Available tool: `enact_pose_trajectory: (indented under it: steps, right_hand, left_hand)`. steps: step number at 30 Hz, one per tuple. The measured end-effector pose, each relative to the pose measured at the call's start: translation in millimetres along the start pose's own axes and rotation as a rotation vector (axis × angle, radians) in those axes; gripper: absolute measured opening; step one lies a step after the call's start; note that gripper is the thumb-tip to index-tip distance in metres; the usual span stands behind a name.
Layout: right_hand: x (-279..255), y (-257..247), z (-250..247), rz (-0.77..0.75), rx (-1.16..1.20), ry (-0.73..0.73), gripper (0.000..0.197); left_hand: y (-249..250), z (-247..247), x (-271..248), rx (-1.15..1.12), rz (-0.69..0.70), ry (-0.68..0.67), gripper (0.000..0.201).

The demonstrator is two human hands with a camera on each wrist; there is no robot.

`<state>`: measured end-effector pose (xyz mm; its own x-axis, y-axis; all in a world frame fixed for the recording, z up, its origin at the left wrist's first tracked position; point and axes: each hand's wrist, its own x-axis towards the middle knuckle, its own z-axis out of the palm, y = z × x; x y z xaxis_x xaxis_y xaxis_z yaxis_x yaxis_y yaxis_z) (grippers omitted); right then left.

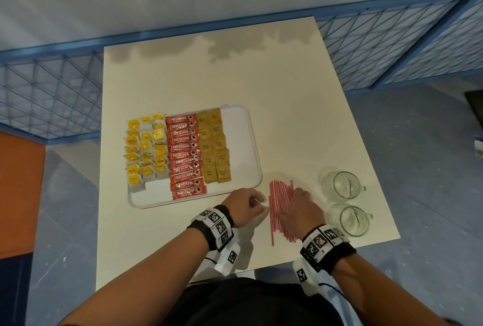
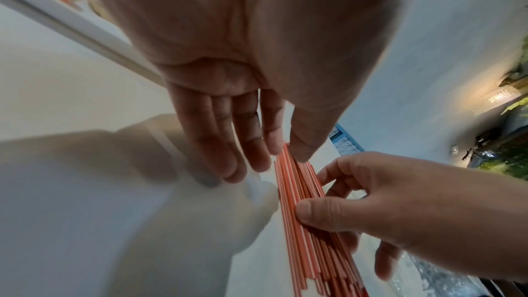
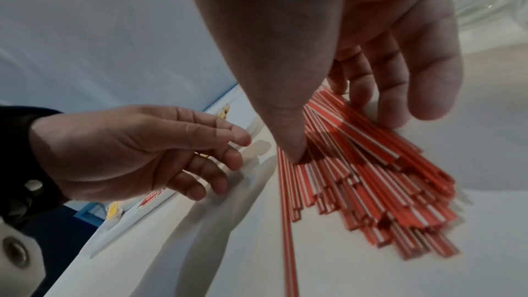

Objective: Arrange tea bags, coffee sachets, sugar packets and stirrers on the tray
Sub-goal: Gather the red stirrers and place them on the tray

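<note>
The red and white stirrers (image 1: 281, 204) lie in a loose pile on the tabletop (image 1: 261, 85), just beside the white tray (image 1: 244, 142) and under the right hand (image 1: 300, 210). The right wrist view shows what the head view hides: the right thumb presses down on the stirrers (image 3: 357, 166) and the right fingers (image 3: 394, 89) curl round the far side of the pile, gripping it. The left hand (image 1: 244, 206) sits just left of the pile, its fingers (image 3: 217, 137) loosely bent and holding nothing. Only the head view shows the full tray: three rows of yellow tea bags (image 1: 146, 148), eleven red coffee sachets (image 1: 185, 154) and two rows of brown sugar packets (image 1: 214, 145). Two glass cups (image 1: 339, 186) stand right of the fingers.
</note>
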<state>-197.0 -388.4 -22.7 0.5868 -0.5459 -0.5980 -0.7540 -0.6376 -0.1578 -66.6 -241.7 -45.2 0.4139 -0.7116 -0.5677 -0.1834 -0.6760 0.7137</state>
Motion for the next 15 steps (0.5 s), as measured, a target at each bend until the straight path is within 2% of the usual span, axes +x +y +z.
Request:
enact_pose_trajectory:
  steps: [8, 15]
  right_hand:
    - [14, 8, -6, -0.055, 0.054, 0.013, 0.031]
    - [18, 7, -13, -0.078, 0.062, 0.007, 0.027]
  left_hand:
    - [2, 5, 1, -0.023, -0.026, 0.041, 0.02]
    - [5, 8, -2, -0.052, -0.042, 0.066, 0.019]
